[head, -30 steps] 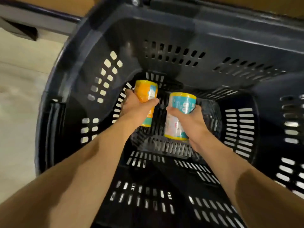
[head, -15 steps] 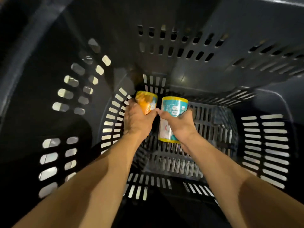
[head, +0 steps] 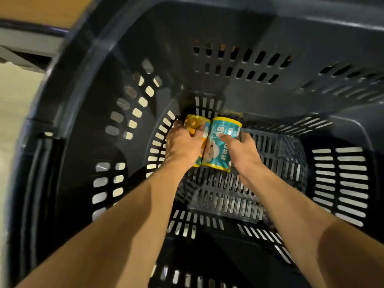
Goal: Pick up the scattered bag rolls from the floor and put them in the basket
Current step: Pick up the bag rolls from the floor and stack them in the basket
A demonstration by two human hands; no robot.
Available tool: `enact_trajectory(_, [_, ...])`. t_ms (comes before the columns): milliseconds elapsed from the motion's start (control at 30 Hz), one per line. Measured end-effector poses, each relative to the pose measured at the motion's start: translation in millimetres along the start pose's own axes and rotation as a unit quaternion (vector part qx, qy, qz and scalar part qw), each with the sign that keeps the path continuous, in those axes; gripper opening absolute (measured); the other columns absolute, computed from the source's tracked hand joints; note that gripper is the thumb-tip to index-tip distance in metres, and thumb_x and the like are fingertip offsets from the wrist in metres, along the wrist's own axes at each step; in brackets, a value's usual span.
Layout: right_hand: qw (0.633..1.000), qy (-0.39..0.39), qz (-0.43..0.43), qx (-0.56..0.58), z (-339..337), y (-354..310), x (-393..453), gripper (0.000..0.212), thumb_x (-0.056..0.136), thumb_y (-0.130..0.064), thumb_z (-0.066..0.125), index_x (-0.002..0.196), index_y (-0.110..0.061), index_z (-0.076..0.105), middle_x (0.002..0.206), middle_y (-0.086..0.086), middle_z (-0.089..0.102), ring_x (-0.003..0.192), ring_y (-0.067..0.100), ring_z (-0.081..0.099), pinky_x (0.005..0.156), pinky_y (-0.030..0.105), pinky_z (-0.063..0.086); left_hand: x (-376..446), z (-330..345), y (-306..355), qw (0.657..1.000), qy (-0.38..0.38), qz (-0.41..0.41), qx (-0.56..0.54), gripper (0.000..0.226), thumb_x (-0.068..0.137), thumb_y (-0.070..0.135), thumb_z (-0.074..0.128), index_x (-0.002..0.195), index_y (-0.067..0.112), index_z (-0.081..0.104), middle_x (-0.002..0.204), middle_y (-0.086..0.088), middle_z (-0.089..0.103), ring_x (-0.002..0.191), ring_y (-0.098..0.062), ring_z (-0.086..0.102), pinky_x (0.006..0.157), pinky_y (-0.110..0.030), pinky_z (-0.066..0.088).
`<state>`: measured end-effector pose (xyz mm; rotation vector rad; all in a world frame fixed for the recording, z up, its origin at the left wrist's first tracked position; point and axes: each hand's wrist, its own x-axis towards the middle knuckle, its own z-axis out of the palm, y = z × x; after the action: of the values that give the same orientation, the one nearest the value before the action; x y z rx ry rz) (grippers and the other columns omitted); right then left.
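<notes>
Reaching deep into the basket (head: 87, 65), I had my left hand (head: 182, 146) wrapped round the orange roll (head: 196, 124), my right hand (head: 242, 151) gripping the teal roll (head: 218, 148), both rolls side by side, touching, low near the basket's slotted bottom, far-left corner.

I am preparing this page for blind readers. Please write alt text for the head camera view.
Two bare arms reach deep into a dark plastic basket, each hand holding one bag roll side by side near the slotted bottom. The left hand grips an orange roll; the right hand grips a teal roll. Pale floor shows at the left edge.
</notes>
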<state>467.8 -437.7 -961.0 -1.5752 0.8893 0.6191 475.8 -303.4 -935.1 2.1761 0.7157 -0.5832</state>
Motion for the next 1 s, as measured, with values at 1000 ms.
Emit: enact_trajectory(1000, [0.49, -0.083, -0.455, -0.739, 22, -453, -650, 0.029, 0.096, -0.033, 0.051, 0.12, -0.019, 0.061, 0.117, 0.007, 0.063, 0.108, 0.033, 0.06, 0.091, 0.042, 0.05, -474, -620, 158, 0.909, 0.195, 0.116, 0.349, 0.034, 0.1, 0.04, 0.041, 0.123, 0.018, 0.051, 0.117, -0.006, 0.063, 0.106, -0.029, 0.061, 0.08, -0.037, 0.047])
